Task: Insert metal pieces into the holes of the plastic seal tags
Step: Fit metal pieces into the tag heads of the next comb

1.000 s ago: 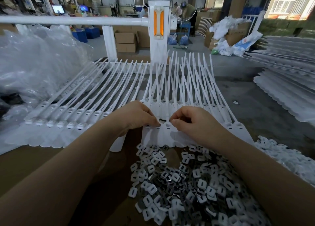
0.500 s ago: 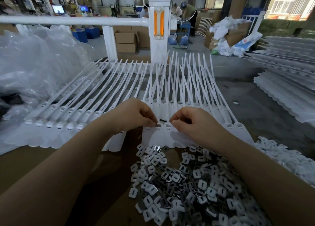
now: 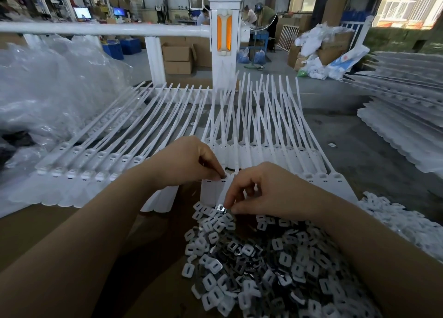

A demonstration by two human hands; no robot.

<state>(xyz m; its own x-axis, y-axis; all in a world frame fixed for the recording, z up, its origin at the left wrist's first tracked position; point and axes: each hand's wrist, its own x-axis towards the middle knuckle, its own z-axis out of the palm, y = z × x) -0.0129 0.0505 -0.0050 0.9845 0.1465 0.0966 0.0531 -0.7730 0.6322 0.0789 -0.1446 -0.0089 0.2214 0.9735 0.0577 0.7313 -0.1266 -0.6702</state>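
A strip of joined white plastic seal tags [image 3: 268, 154] lies across the brown table, tails pointing away from me. My left hand [image 3: 189, 161] pinches at a tag head [image 3: 213, 190] near the middle of the strip, fingertips curled down on its slot. My right hand [image 3: 268, 193] is lower, at the top edge of a heap of small metal pieces [image 3: 271, 265], and its thumb and forefinger pinch one shiny metal piece [image 3: 221, 208]. The tag heads under both hands are partly hidden.
A second strip of seal tags [image 3: 96, 164] lies at the left beside crumpled clear plastic bags [image 3: 48, 94]. More stacked tag strips [image 3: 405, 126] sit at the right. A white railing post [image 3: 224, 39] stands behind the table. White pieces [image 3: 395, 219] are piled at the right edge.
My right hand has dropped from the tag heads down to the heap and picked up a metal piece. My left hand has stayed at the tag head.
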